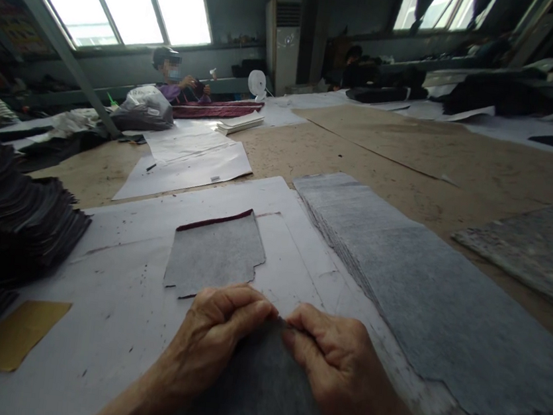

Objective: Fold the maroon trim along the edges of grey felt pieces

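At far left, a stack of dark cut pieces [10, 217] sits beside a yellow card [17, 332] on the white paper sheet [115, 309]; the left hand [215, 334] pinches the top edge of a dark grey fabric piece [255, 392], fingers closed on it; the right hand [327, 356] grips the same edge, thumbs nearly touching; the piece runs from that edge back toward the person, both hands equally near; a grey maroon-edged panel [216, 250] lies just beyond; a grey interlining stack [426, 298] lies right.

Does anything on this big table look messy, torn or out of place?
Mostly tidy. The long grey stack has a ragged, torn-looking near edge, and dark specks dot the white paper. Both hands pinch the edge of a dark grey piece, which looks intact.
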Motion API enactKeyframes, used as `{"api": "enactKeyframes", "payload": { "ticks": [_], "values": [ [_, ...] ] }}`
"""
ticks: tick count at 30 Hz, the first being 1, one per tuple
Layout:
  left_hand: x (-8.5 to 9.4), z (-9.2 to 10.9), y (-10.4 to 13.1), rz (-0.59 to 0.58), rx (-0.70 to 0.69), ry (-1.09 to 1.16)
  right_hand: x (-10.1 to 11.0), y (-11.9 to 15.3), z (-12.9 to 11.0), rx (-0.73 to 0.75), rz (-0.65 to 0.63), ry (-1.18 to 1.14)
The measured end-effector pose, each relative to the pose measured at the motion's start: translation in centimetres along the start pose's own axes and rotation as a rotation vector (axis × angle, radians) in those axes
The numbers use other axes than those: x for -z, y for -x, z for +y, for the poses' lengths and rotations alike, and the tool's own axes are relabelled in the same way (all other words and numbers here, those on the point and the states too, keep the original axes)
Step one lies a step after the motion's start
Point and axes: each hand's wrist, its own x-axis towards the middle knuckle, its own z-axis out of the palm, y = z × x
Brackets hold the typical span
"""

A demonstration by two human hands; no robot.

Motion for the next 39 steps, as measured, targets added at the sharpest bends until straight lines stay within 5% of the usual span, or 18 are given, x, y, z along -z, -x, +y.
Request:
{"api": "enactKeyframes", "payload": {
  "ticks": [7, 15, 34, 39],
  "values": [
    [-0.1, 0.1, -0.1, -0.011, -0.102, 0.048, 0.0, 0.1, 0.0, -0.024, 0.024, -0.009],
    [-0.4, 0.0, 0.0, -0.07, 0.047, 0.102, 0.3, 0.1, -0.2, -0.072, -0.021, -0.054],
    [-1.5, 0.5, 0.1, -0.008, -0.081, -0.039, 0.1, 0.3, 0.0, -0.032, -0.015, -0.078],
    [-1.1, 0.5, 0.1, -0.027, -0.053, -0.014, 0.5, 0.2, -0.1, -0.125, -0.043, -0.151]
  ]
}}
